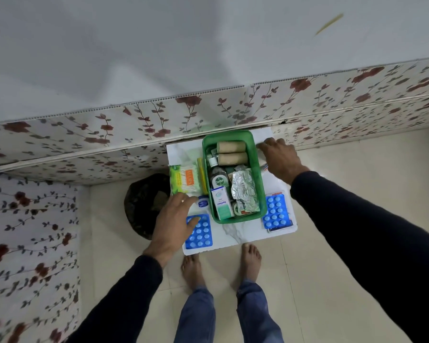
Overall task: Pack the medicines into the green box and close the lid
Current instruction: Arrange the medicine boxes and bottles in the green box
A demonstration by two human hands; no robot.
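Observation:
The green box (pixel 206 154) stands open on a small white table (pixel 229 235), holding two brown bandage rolls, a Dettol bottle (pixel 218 178), a white carton (pixel 222 203) and foil strips (pixel 243 189). A blue blister pack (pixel 201 235) lies at the front left; my left hand (pixel 174 224) rests over its left edge, fingers spread. Another blue blister pack (pixel 276 212) lies right of the box. My right hand (pixel 280 158) reaches down beside the box's right wall, fingers curled on something white that is mostly hidden. A small white and blue jar (pixel 203 202) and a cotton bud packet (pixel 183 179) lie left of the box.
A black bin bag (pixel 144 201) sits on the floor left of the table. A floral-covered ledge (pixel 134 129) runs behind the table and down the left side. My bare feet (pixel 221 266) stand on the tiled floor just in front of the table.

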